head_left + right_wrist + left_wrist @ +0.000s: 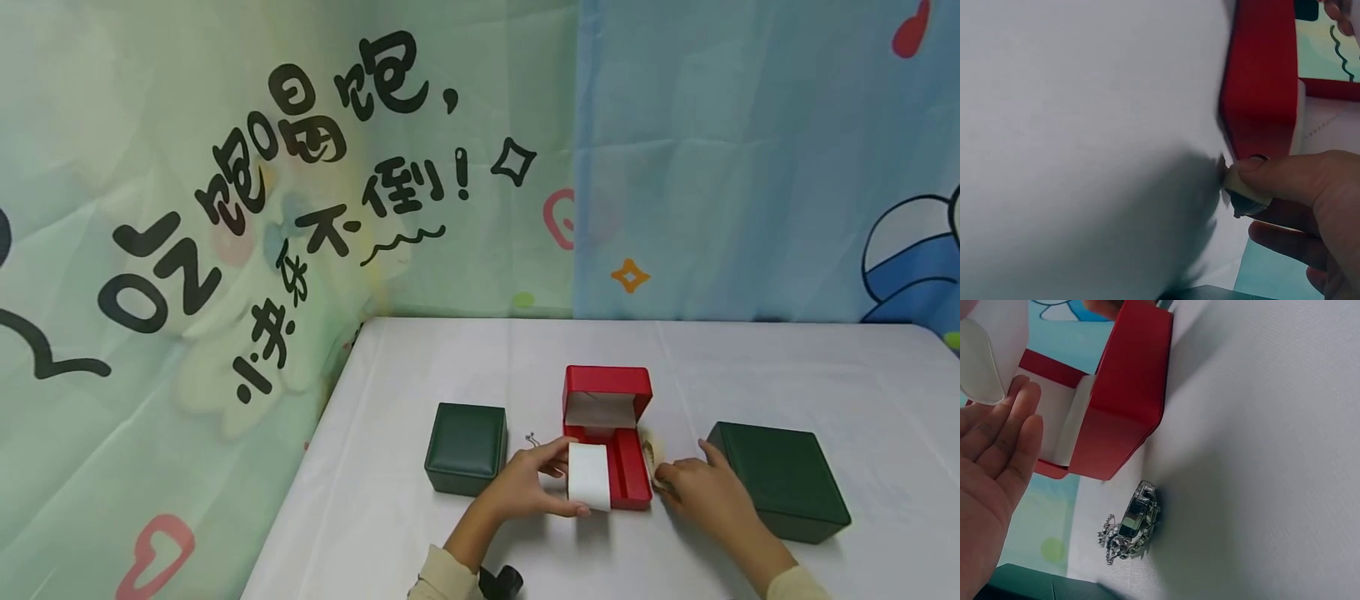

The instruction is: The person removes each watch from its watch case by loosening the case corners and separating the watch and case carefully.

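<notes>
In the head view, my left hand [536,482] holds a white cushion [588,477] between thumb and fingers, over the left part of an open red box [628,471]. The left wrist view shows the rounded oval end of the cushion [994,356]. My right hand [705,492] is at the box's right side, pinching a small cream-coloured piece with a dark part [1247,190] between thumb and fingers. Most of that piece is hidden, and I cannot tell its kind. On the cloth left of the red box lies a silver linked-metal wristwatch [1135,519] with a dark glossy face.
A smaller dark green box [467,446] stands closed at the left, and a larger green box [783,475] stands closed beyond my right hand. All are on a white cloth-covered table [450,358]. Printed fabric [465,275] hangs behind and along the left.
</notes>
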Tool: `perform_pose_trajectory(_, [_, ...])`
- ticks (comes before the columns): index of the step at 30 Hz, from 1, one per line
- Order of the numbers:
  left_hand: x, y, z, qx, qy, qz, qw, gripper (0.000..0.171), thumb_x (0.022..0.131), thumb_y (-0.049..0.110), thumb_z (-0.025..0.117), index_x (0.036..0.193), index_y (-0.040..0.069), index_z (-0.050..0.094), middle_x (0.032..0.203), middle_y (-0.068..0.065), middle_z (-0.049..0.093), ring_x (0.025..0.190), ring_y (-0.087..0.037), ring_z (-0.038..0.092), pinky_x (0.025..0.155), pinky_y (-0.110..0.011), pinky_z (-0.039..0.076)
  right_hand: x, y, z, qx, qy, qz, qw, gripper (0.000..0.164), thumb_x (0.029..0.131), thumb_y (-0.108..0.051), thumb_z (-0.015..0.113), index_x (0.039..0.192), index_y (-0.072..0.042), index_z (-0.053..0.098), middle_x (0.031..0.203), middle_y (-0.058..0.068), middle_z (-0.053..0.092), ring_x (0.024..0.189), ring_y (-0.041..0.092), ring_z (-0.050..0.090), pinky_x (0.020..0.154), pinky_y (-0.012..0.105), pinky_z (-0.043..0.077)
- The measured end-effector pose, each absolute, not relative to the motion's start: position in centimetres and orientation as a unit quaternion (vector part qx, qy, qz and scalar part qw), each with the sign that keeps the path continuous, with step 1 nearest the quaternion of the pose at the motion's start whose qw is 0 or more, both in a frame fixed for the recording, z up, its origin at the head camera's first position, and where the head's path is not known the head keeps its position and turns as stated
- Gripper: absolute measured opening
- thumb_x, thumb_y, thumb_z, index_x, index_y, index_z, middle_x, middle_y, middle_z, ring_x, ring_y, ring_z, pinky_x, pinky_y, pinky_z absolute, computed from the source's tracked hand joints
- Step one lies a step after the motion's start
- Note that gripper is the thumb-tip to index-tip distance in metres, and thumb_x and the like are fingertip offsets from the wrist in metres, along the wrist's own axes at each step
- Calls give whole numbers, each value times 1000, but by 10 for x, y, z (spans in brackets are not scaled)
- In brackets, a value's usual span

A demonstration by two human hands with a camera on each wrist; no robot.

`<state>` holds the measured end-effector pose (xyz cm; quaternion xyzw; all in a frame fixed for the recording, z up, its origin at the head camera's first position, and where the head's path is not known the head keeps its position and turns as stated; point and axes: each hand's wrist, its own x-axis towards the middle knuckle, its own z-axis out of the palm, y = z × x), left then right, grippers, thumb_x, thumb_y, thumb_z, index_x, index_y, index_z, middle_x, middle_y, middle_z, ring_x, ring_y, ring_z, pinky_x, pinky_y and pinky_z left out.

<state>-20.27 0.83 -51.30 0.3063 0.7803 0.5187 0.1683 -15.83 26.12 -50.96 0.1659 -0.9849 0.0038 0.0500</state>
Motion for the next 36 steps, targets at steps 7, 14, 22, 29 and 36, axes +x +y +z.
perform_pose_trajectory(7, [-203,8,-511,307,779,520,167,75,72,12,81,138,6,46,112,-14,65,91,7,54,87,-17,50,-153,258,-519,175,-984,-4,40,30,64,-15,85,75,-12,57,68,1,55,70,19,60,93,55,45])
perform_pose_trajectory(14, [-202,8,-508,304,778,523,166,75,72,11,81,138,5,46,112,-14,65,91,7,54,86,-17,50,-149,257,-515,168,-986,18,-2,26,71,-23,80,79,-10,60,72,1,54,67,15,53,74,39,52])
perform_pose_trajectory(22, [-203,10,-507,310,775,526,165,73,71,10,81,136,6,48,111,-14,66,91,7,55,88,-19,51,-142,241,-487,142,-970,197,29,45,82,-27,71,118,-2,61,112,16,64,95,30,65,74,46,57])
perform_pose_trajectory(29, [-207,10,-506,307,776,527,162,74,71,11,81,137,10,48,113,-13,66,91,6,56,84,-13,49,-146,227,-471,186,-904,385,4,63,87,-27,66,138,-1,41,135,23,48,114,41,52,78,56,53])
perform_pose_trajectory(36, [-213,15,-503,355,780,501,119,70,74,15,81,135,12,47,106,-9,68,92,5,58,85,-18,51,-152,225,-469,220,-899,377,26,76,76,-33,78,139,-7,43,131,16,48,111,34,49,80,59,51])
